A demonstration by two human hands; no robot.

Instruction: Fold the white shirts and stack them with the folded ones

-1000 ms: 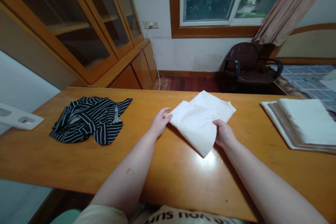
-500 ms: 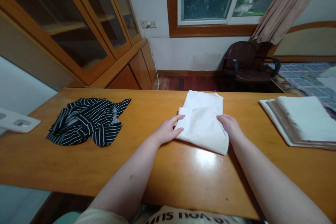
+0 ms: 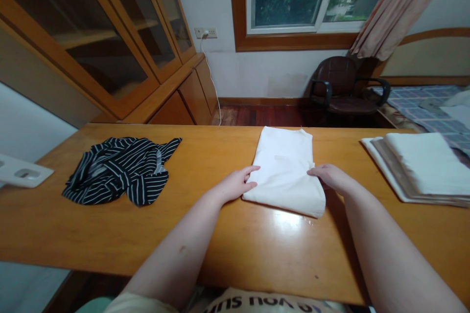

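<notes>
A folded white cloth point(image 3: 284, 166) lies on the wooden table in front of me, with a thick rounded fold along its near edge. At its left edge my left hand point(image 3: 237, 183) grips the cloth, thumb and forefinger showing a little apart on top. Pinching the right edge is my right hand point(image 3: 332, 177), fingers bent and partly hidden under the palm. Whether more fingers reach beneath the layers I cannot see.
A crumpled black-and-white striped garment point(image 3: 121, 168) lies at the left on the table point(image 3: 205, 156). Several folded white and beige cloths point(image 3: 426, 166) are stacked at the right. Beyond the table stand a brown armchair point(image 3: 338, 83) and a glass-fronted cabinet point(image 3: 154, 73).
The upper flap of the white cloth, short of the far edge before, now merges flat with the layer beneath. My right hand has moved slightly right, and the near right corner has spread outward.
</notes>
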